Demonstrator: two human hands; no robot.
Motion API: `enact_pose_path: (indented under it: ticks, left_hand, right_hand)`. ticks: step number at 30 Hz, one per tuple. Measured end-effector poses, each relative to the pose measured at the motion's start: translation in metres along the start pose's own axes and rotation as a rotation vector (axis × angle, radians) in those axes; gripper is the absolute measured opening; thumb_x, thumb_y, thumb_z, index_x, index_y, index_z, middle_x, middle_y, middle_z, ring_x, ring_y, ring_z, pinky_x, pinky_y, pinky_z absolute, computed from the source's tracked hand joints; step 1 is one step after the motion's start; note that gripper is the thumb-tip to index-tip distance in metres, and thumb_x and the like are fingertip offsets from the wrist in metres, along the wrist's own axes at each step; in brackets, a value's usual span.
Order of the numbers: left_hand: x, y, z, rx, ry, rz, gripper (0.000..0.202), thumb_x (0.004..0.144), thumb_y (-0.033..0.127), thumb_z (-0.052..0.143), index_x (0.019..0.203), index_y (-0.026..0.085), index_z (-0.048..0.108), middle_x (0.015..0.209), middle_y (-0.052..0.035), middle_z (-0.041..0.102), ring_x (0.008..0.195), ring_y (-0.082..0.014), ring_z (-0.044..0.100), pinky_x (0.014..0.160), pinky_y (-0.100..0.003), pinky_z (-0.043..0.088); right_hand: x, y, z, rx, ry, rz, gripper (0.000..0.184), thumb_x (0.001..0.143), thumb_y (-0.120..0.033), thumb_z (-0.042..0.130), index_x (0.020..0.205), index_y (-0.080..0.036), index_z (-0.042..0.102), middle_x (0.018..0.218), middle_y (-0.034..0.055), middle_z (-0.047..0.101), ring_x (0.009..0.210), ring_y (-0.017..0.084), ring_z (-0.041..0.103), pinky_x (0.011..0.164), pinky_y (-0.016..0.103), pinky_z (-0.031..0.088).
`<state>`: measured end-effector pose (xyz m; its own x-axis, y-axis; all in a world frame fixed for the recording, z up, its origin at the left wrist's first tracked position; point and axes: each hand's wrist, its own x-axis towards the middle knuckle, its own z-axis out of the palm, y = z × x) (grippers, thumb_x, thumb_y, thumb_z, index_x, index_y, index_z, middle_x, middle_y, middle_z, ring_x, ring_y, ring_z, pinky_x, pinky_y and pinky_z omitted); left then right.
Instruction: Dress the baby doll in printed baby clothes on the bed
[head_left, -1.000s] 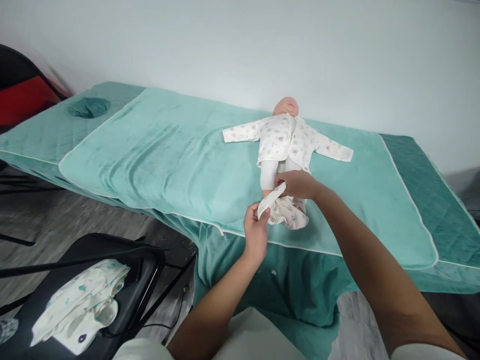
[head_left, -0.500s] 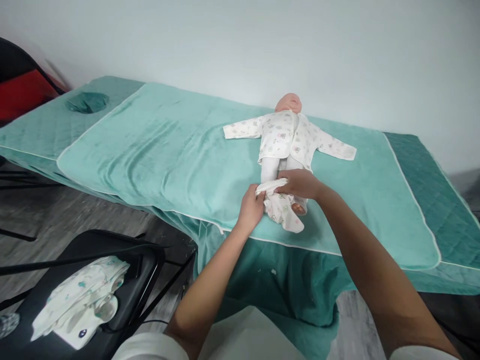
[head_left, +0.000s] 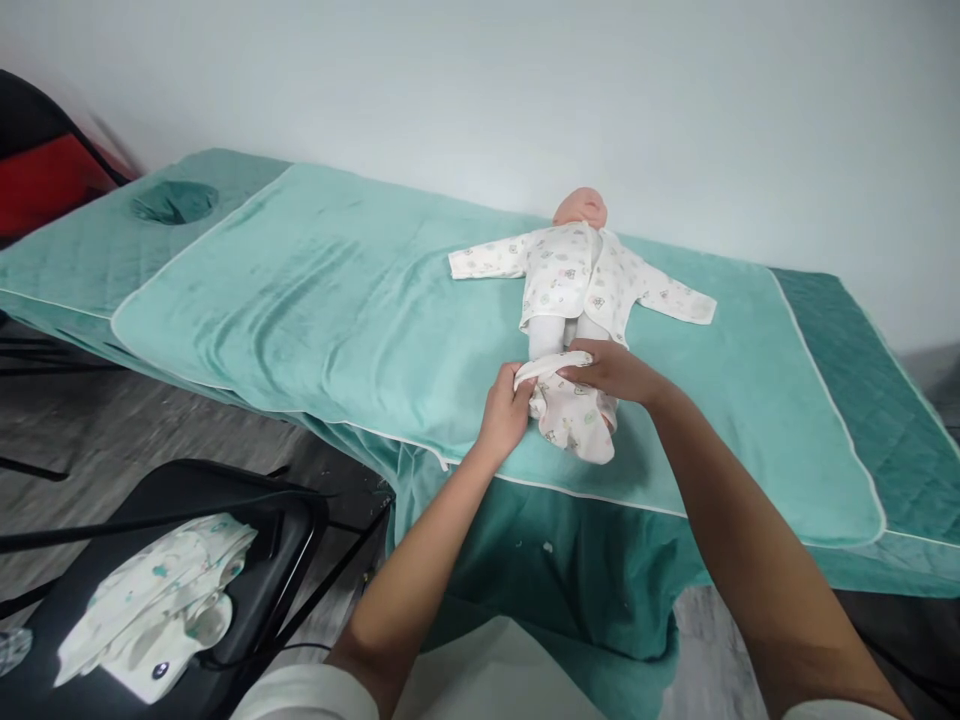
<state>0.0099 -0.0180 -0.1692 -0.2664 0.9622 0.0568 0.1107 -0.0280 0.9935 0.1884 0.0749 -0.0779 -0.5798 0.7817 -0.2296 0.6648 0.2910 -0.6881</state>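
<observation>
A baby doll [head_left: 576, 258] lies on its back on a teal towel [head_left: 360, 310], head toward the wall, in a white printed jacket with the sleeves spread out. A pair of white printed baby trousers [head_left: 574, 420] is bunched over the doll's lower legs. My left hand [head_left: 504, 408] pinches the left side of the trousers' waistband. My right hand [head_left: 611, 370] grips the waistband from above, at the doll's knees. The doll's feet are hidden inside the trousers.
The towel covers a massage bed [head_left: 862, 400] against a pale wall. A black chair [head_left: 247, 540] at lower left holds folded white baby clothes [head_left: 150, 610]. A red and black chair [head_left: 37, 180] stands at the far left.
Both hands have moved up toward the doll, drawing the trousers' waistband from below the feet onto the lower legs. The left hand has closed in beside the right.
</observation>
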Motion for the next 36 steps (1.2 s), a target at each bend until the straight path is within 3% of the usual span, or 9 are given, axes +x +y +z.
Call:
enact_pose_path:
  ticks: [7, 12, 21, 24, 29, 36]
  left_hand:
    - [0.018, -0.009, -0.004, 0.032, 0.000, 0.137, 0.017, 0.097, 0.035, 0.053, 0.106, 0.022, 0.061, 0.101, -0.0038, 0.070, 0.094, -0.0185, 0.063, 0.087, -0.028, 0.047]
    - [0.024, -0.014, -0.002, 0.020, 0.040, 0.169, 0.017, 0.097, 0.034, 0.052, 0.106, 0.022, 0.060, 0.103, -0.0041, 0.070, 0.096, -0.0188, 0.063, 0.088, -0.029, 0.048]
    - [0.049, -0.017, 0.003, -0.068, 0.123, 0.187, 0.014, 0.097, 0.033, 0.053, 0.105, 0.022, 0.059, 0.100, -0.0032, 0.067, 0.094, -0.0176, 0.062, 0.087, -0.027, 0.047]
    - [0.064, -0.016, 0.004, -0.044, 0.120, 0.216, 0.013, 0.097, 0.032, 0.053, 0.104, 0.022, 0.059, 0.101, -0.0028, 0.067, 0.095, -0.0175, 0.062, 0.088, -0.027, 0.047]
    - [0.091, -0.012, 0.005, 0.056, 0.085, 0.268, 0.013, 0.098, 0.030, 0.051, 0.107, 0.022, 0.058, 0.107, -0.0043, 0.068, 0.101, -0.0186, 0.064, 0.093, -0.028, 0.047]
    - [0.107, -0.011, 0.008, 0.179, 0.081, 0.327, 0.015, 0.100, 0.029, 0.049, 0.110, 0.022, 0.057, 0.110, -0.0063, 0.069, 0.104, -0.0207, 0.064, 0.094, -0.032, 0.046]
  right_hand:
    - [-0.002, 0.003, -0.009, 0.092, -0.120, 0.023, 0.031, 0.082, -0.049, 0.073, 0.094, -0.022, 0.063, 0.092, 0.0012, 0.069, 0.087, 0.022, 0.064, 0.074, 0.032, 0.047]
    - [0.000, 0.002, -0.007, 0.051, -0.125, 0.018, 0.029, 0.080, -0.046, 0.074, 0.096, -0.023, 0.065, 0.097, 0.0011, 0.071, 0.094, 0.024, 0.065, 0.078, 0.034, 0.047]
    - [0.013, 0.000, -0.002, -0.121, 0.011, 0.035, 0.022, 0.083, -0.038, 0.066, 0.097, -0.022, 0.064, 0.101, 0.0050, 0.074, 0.093, 0.026, 0.066, 0.077, 0.035, 0.047]
    - [0.021, -0.002, -0.003, -0.218, 0.065, 0.055, 0.020, 0.084, -0.037, 0.064, 0.097, -0.022, 0.062, 0.103, 0.0069, 0.073, 0.095, 0.028, 0.066, 0.078, 0.036, 0.046]
    - [0.033, 0.000, -0.002, -0.173, 0.088, 0.085, 0.022, 0.087, -0.036, 0.058, 0.104, -0.022, 0.059, 0.102, 0.0073, 0.073, 0.091, 0.027, 0.066, 0.075, 0.035, 0.047]
    - [0.040, 0.007, 0.011, -0.181, 0.316, 0.177, 0.021, 0.090, -0.038, 0.052, 0.103, -0.021, 0.053, 0.111, 0.0118, 0.069, 0.101, 0.030, 0.063, 0.080, 0.037, 0.047]
